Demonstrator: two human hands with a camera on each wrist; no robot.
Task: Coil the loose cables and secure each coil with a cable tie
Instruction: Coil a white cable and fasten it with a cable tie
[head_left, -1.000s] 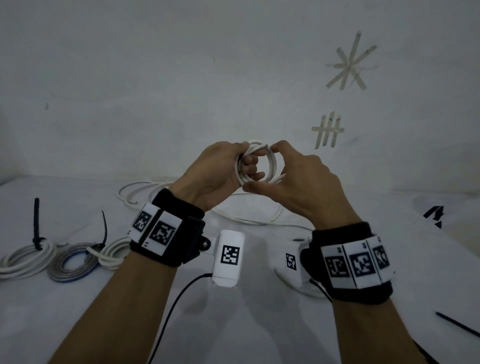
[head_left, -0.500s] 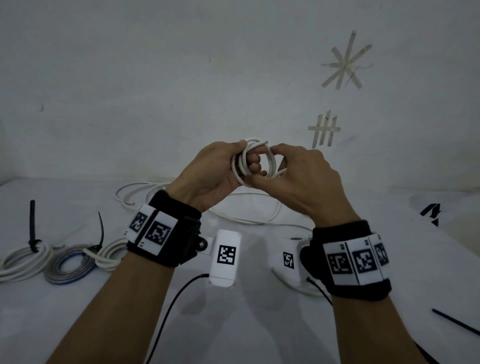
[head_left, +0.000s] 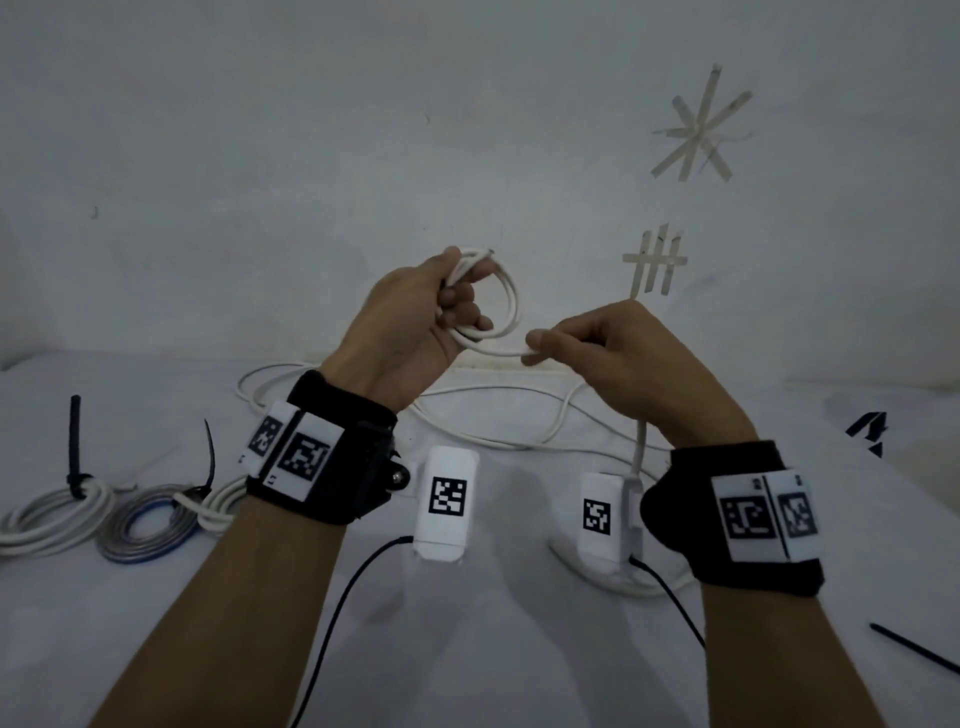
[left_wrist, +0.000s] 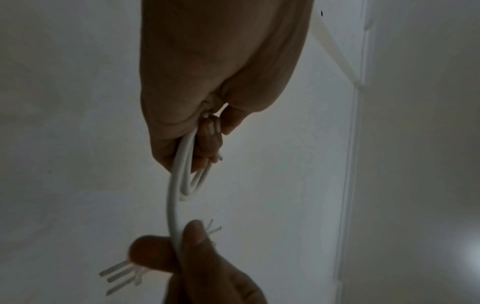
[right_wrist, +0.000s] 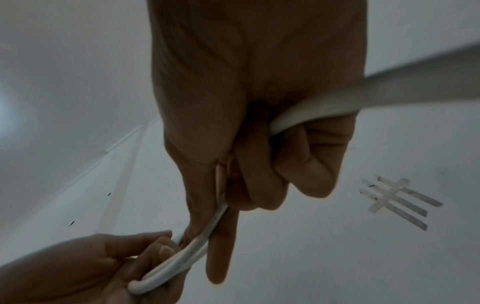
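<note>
White wall, white tabletop (head_left: 519, 649), strips of tape (head_left: 655, 266) stuck up behind, and right in the middle of it the coiling is under way. The left hand (head_left: 410, 332) is up off the table with its fingers curled round a small coil (head_left: 498, 306) of white cable, a few loops gathered and pinched at the top. The right hand (head_left: 623, 358) sits just beside it, thumb and forefinger nipping the running length that leads out of the coil, the rest of that hand folded round the cable as it drops away toward the table. Plenty of slack (head_left: 467, 410) lies loose on the surface behind the wrists.

Over on the left, three finished coils (head_left: 145, 525) lie side by side, black ties (head_left: 75, 441) sticking up from two of them. A spare black tie (head_left: 914, 647) waits at the right edge.

This cable looks light and springy, round and smooth-jacketed, so my read is the loops will want to pop open the instant the grip eases. The place to hold is where all the turns cross, under the left thumb, while the right feeds each new loop with a gentle sliding pinch, not a hard clamp.
</note>
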